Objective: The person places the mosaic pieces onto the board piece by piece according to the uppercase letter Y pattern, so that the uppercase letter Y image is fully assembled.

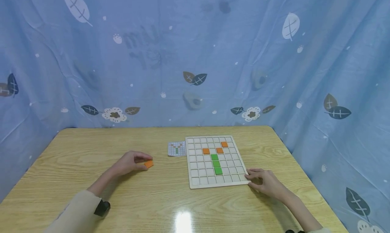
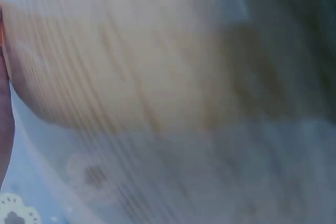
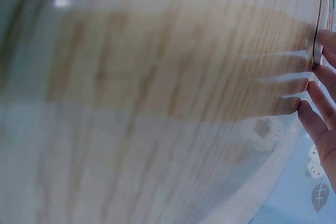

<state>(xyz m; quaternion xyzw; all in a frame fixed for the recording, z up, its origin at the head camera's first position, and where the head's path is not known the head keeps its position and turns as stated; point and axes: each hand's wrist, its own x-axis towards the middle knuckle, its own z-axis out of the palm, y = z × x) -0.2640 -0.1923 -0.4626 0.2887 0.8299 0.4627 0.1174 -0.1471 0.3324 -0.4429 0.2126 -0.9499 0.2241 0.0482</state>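
Observation:
My left hand (image 1: 131, 164) pinches an orange square tile (image 1: 148, 164) between thumb and fingers, above the left part of the table. In the left wrist view, only a sliver of that hand shows at the left edge. A pale square grid board (image 1: 195, 182) lies right of centre. My right hand (image 1: 265, 182) holds its near right corner, thumb at the near edge and fingers along the right side. Three green tiles (image 1: 216, 163) form a column in the board's cells. Three orange tiles (image 1: 206, 151) sit in cells above them, one farther out to the upper right.
A small printed card (image 1: 176, 148) with a coloured grid pattern lies against the board's left side. The wooden table (image 1: 146, 206) is glossy and reflects a light near its front. A blue patterned curtain (image 1: 158, 57) hangs behind the table and along both sides.

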